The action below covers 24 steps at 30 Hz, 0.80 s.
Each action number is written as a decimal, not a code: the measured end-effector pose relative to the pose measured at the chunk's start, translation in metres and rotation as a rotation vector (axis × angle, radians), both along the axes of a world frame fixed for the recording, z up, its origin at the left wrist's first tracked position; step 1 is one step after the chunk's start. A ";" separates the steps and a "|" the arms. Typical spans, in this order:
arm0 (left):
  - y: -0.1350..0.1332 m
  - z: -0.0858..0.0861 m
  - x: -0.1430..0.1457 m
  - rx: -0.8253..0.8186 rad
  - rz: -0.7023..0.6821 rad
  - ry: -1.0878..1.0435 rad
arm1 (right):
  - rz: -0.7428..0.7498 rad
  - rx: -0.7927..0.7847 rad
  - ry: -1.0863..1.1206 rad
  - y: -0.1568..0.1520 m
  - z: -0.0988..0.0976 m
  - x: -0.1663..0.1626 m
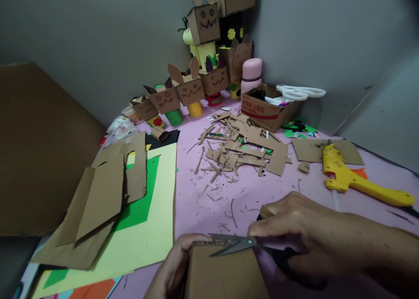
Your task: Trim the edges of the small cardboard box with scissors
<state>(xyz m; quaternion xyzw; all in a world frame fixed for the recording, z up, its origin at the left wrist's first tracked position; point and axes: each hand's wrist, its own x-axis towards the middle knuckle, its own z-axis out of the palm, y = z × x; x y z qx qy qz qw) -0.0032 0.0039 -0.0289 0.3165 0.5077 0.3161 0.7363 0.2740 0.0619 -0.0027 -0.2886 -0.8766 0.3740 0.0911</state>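
My left hand [172, 268] holds a brown cardboard piece [225, 275] at the bottom middle of the view, gripping its left edge. My right hand [310, 233] is closed around black-handled scissors [234, 243]. The grey blades are slightly apart and lie along the cardboard's top edge, pointing left. Both hands hover just above the pink table top [203, 198].
A heap of cardboard scraps [242, 148] lies ahead. A yellow glue gun [350, 179] is at right. Cardboard sheets [104, 194] rest on yellow and green paper [144, 229] at left. Cardboard box figures [190, 89], a pink bottle [252, 74] and a small box [265, 109] with white scissors stand behind.
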 end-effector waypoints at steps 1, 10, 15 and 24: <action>0.000 -0.003 -0.002 0.007 -0.013 -0.024 | -0.001 0.001 0.001 0.000 0.000 0.000; -0.007 -0.016 0.005 0.043 0.038 -0.037 | 0.009 0.031 0.005 0.000 0.002 0.000; -0.003 -0.016 0.007 -0.046 0.092 0.051 | 0.000 0.037 0.030 0.000 0.004 -0.001; 0.004 0.003 0.019 -0.026 0.167 0.092 | 0.013 -0.002 0.135 -0.001 -0.004 0.001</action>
